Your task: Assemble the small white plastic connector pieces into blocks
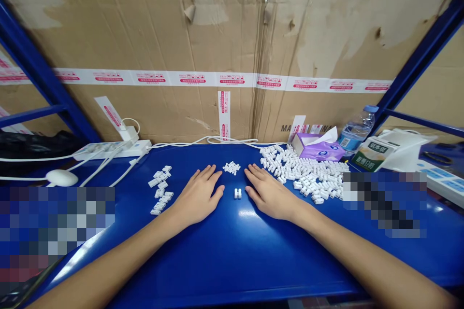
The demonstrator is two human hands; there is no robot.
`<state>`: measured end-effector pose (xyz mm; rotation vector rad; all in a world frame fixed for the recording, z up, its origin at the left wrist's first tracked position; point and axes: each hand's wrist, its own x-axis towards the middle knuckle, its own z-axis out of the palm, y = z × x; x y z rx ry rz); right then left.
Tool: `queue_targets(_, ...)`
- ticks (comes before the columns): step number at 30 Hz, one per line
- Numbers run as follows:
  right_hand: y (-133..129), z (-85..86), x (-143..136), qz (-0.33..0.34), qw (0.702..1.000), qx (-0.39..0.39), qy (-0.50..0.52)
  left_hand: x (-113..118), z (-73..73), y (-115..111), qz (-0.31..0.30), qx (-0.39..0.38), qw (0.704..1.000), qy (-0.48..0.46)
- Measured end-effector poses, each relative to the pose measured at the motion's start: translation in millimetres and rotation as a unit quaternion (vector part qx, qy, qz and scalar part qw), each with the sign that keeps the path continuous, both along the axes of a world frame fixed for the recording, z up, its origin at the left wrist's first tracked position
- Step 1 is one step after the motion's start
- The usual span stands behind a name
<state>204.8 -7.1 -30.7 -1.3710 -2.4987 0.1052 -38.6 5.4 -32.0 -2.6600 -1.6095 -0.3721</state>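
My left hand (203,193) lies flat on the blue tabletop (232,251), fingers spread and holding nothing. Opposite it, my right hand (271,194) also rests palm down with its fingers apart. Between the two thumbs stand two small white plastic pieces (237,193), side by side, that look like wire connectors. Just beyond the fingertips is a little heap of tiny white parts (231,168). A loose group of white connector pieces (161,190) lies left of my left hand. Beyond my right hand spreads a large pile of similar white pieces (308,171).
A purple tissue pack (319,148), a water bottle (357,133) and a green-and-white box (377,152) stand at the back right. Power strips lie left (105,149) and right (444,181), with white cables at left. Cardboard (163,34) walls the back; both near sides are partly blurred.
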Motion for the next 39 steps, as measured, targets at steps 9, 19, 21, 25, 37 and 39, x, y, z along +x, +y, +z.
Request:
queue_targets(9, -19.3, 16.9, -9.3, 0.140, 0.985, 0.067, 0.075, -2.3, -6.6, 2.6, -0.007, 0.019, 1.000, -0.016)
queue_targets(19, -1.6, 23.1, 20.3, 0.091, 0.992, 0.073, 0.043, -3.2, -1.7, 2.3, -0.008, -0.003, 1.000, -0.005)
queue_targets(21, 3.4, 24.3, 31.4, 0.058, 0.995, 0.077, 0.031, -3.0, -0.4, 1.8, -0.010, -0.003, 1.000, -0.004)
queue_targets(25, 12.0, 25.1, 48.9, 0.012, 0.997, 0.081, 0.009, -4.3, -1.1, 1.7, -0.016, 0.009, 1.000, -0.015)
queue_targets(37, 13.0, 19.8, 52.2, -0.035, 0.992, 0.122, 0.022, -23.8, 24.9, 6.8, -0.074, -0.026, 0.997, -0.008)
queue_targets(39, 9.9, 19.4, 46.8, -0.017, 0.989, 0.139, 0.052, -39.1, 40.8, 13.0, -0.066, -0.015, 0.998, -0.010)
